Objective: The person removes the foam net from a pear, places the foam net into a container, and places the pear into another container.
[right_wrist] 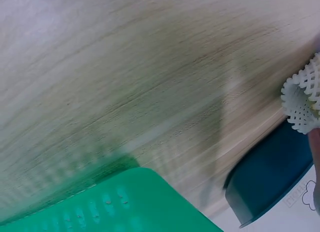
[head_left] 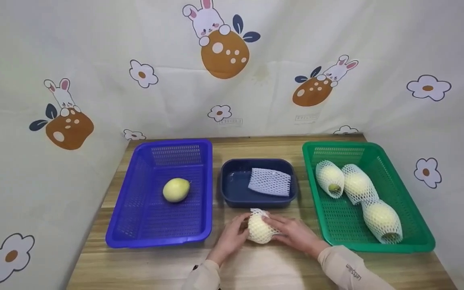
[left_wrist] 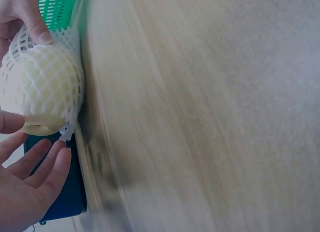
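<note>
A pale yellow pear in a white foam net sits between my two hands near the front of the table. My right hand grips its netted right side, the thumb lying on the mesh in the left wrist view. On the other side is my left hand; one digit touches the pear's bare brownish end, while the other fingers spread loosely beside the net's edge. The right wrist view catches the net's open end and only a sliver of the right hand.
Behind the hands stands a dark blue tub holding a flat foam net. At left, a blue basket contains a bare pear. A green basket at right holds three netted pears. Patterned cloth hangs around the table.
</note>
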`<state>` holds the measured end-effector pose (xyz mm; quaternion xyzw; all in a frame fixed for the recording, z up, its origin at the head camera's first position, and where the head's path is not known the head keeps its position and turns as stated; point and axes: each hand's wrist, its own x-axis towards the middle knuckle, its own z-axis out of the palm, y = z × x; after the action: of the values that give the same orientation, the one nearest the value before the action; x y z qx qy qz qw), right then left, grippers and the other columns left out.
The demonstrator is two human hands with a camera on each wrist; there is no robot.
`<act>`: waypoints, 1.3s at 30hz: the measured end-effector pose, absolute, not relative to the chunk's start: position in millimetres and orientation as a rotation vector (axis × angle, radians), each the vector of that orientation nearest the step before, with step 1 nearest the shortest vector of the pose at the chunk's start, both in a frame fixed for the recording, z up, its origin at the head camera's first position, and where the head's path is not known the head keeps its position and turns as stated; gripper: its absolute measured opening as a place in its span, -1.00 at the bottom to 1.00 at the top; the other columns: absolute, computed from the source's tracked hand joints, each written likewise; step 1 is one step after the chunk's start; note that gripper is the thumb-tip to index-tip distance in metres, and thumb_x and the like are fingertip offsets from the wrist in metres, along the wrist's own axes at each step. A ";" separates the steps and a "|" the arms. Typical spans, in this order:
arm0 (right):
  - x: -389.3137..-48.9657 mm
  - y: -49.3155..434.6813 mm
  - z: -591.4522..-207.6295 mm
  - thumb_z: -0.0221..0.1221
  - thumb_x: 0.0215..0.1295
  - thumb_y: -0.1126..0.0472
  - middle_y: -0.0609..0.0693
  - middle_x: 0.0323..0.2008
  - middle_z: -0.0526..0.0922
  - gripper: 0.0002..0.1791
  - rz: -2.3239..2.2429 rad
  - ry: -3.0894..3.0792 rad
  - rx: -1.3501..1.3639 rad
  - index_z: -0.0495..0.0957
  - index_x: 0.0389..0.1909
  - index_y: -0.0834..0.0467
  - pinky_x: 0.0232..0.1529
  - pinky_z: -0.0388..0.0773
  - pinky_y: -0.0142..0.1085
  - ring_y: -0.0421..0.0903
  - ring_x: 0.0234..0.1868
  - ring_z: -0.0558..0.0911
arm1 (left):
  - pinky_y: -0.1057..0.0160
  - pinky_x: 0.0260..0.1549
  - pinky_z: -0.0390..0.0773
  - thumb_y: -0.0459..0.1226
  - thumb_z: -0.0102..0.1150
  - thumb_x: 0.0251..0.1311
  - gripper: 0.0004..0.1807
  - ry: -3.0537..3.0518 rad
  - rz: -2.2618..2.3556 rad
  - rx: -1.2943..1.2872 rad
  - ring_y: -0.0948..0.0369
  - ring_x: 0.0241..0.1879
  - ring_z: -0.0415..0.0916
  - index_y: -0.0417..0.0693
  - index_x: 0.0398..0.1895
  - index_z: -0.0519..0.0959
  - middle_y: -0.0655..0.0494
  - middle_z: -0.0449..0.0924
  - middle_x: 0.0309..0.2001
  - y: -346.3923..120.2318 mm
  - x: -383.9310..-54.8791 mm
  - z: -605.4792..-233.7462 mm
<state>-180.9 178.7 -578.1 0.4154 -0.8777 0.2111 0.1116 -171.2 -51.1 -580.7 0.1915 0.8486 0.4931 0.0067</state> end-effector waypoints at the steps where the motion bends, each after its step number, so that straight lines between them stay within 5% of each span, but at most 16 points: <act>1: -181.2 179.2 -578.9 0.22 0.04 0.05 0.04 0.05 0.45 -0.40 0.621 -2.548 1.228 0.35 0.16 0.03 -0.26 0.50 -0.15 0.00 -0.14 0.55 | 0.08 -0.09 0.36 -0.45 0.07 0.02 -0.57 2.669 1.524 0.608 -0.01 -0.10 0.41 -0.18 0.04 0.39 -0.09 0.43 -0.08 -51.0 -171.4 -579.5; 10: -181.6 181.7 -581.8 0.27 -0.02 0.11 0.07 -0.06 0.51 -0.41 0.600 -2.465 1.237 0.39 0.10 0.13 -0.22 0.49 -0.19 -0.01 -0.14 0.54 | 0.02 -0.06 0.30 -0.31 0.15 -0.01 -0.53 2.717 1.403 0.614 0.02 -0.05 0.35 -0.08 0.05 0.39 -0.01 0.44 -0.08 -49.7 -172.0 -575.3; 16: -179.9 177.3 -580.1 0.28 -0.08 -0.05 0.12 0.23 0.15 -0.12 0.587 -2.667 1.214 0.13 0.28 0.08 -0.09 0.38 -0.03 0.09 0.15 0.26 | -0.03 -0.03 0.27 -0.28 0.17 0.01 -0.51 2.699 1.376 0.574 -0.03 -0.01 0.32 -0.08 0.09 0.38 -0.07 0.42 -0.02 -48.2 -171.8 -575.8; 19: -179.3 174.4 -580.8 0.28 -0.06 -0.03 0.14 0.29 0.04 -0.08 0.602 -2.739 1.213 0.05 0.32 0.07 -0.09 0.39 -0.04 0.12 0.14 0.27 | -0.06 -0.01 0.24 -0.26 0.17 0.02 -0.49 2.679 1.372 0.546 -0.07 0.03 0.29 -0.07 0.10 0.36 -0.10 0.39 0.02 -47.8 -171.1 -574.8; 33: -179.9 181.6 -577.6 0.22 0.06 0.11 0.07 0.02 0.47 -0.40 0.608 -2.597 1.180 0.33 0.17 0.07 -0.23 0.49 -0.17 -0.01 -0.13 0.54 | 0.04 -0.06 0.31 -0.24 0.25 -0.04 -0.46 2.679 1.400 0.573 0.01 -0.06 0.36 -0.07 0.07 0.36 -0.01 0.41 -0.06 -47.9 -173.8 -577.0; 39: -177.8 182.3 -580.2 0.24 0.03 0.07 0.05 0.09 0.40 -0.33 0.622 -2.673 1.155 0.27 0.21 0.05 -0.18 0.46 -0.10 0.00 -0.02 0.47 | 0.03 -0.03 0.29 -0.15 0.24 -0.04 -0.39 2.705 1.310 0.541 0.04 -0.03 0.34 -0.06 0.14 0.32 -0.02 0.38 -0.01 -46.4 -172.4 -578.1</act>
<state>-177.8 182.3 -580.2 0.3867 -0.8947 0.2083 0.0816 -172.4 -46.4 -578.1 0.1769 0.8849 0.4286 0.0437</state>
